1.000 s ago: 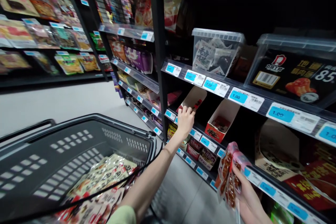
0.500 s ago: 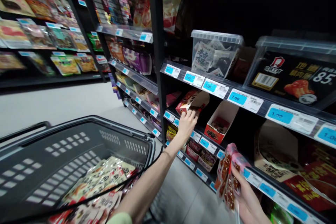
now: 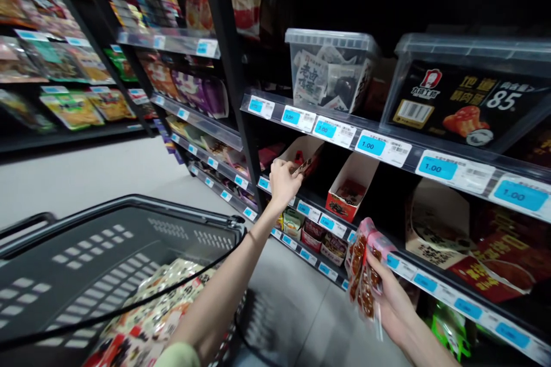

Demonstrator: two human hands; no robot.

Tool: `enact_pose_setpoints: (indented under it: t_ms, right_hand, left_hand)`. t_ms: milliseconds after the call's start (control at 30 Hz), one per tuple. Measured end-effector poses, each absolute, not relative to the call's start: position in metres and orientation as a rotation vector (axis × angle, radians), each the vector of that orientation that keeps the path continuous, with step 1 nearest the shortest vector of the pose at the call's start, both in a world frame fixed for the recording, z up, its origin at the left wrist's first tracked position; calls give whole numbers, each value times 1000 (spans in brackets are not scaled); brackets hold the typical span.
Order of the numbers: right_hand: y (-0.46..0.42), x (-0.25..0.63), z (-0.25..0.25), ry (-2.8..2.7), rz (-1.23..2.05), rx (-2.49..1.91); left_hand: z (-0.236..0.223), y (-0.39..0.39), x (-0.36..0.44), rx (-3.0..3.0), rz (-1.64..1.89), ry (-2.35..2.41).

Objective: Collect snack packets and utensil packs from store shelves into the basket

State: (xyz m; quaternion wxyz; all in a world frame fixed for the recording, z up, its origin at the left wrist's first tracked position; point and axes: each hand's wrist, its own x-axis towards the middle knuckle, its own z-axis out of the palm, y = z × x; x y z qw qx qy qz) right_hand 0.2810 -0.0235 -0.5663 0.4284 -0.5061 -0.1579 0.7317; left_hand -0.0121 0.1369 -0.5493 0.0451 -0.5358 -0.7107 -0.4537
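Note:
My left hand (image 3: 286, 182) reaches to the lower shelf, its fingers closed around the front edge of an open cardboard display box (image 3: 307, 149). A few small red packets lie inside that box. Beside it stands a similar red and white display box (image 3: 348, 188) with dark red packets in it. My right hand (image 3: 390, 292), lower right, grips a bunch of clear snack packets (image 3: 364, 275) with pink tops and brown food inside. The packets hang in front of the shelf edge.
A grey shopping basket (image 3: 129, 212) with several snack bags (image 3: 172, 292) is at lower left. Two clear plastic tubs (image 3: 331, 40) stand on the shelf above my left hand. Price tags (image 3: 383, 148) line the shelf edges. A dark upright post (image 3: 232, 69) divides the shelves.
The display box at my left hand has turned, so its white inside and packets now show. My view has shifted right. My right hand still holds the packets.

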Motion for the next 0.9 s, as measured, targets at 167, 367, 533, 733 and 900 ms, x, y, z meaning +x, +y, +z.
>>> enact_pose_setpoints:
  t_ms: [167,367,533,733,900]
  right_hand:
    - [-25,279,-561,-435,1852,-1263]
    - [-24,281,-562,-425,1874,-1228]
    - [-26,282,-556,-438,1868,-1234]
    - [-30,281,-538,-413,1825,-1264]
    - [-35,286,-523,-500,1771,-1299]
  left_hand:
    - [-562,127,-10,-1343,-1584,-1995]
    - [-567,134,-27,-1397,-1745,-2342]
    - [-555,124,-16,-1130,-1825,-2285]
    - [-551,47,24,-1048,-1862,-1996]
    - [-578,-22,45,-1007,-1907,-1967]
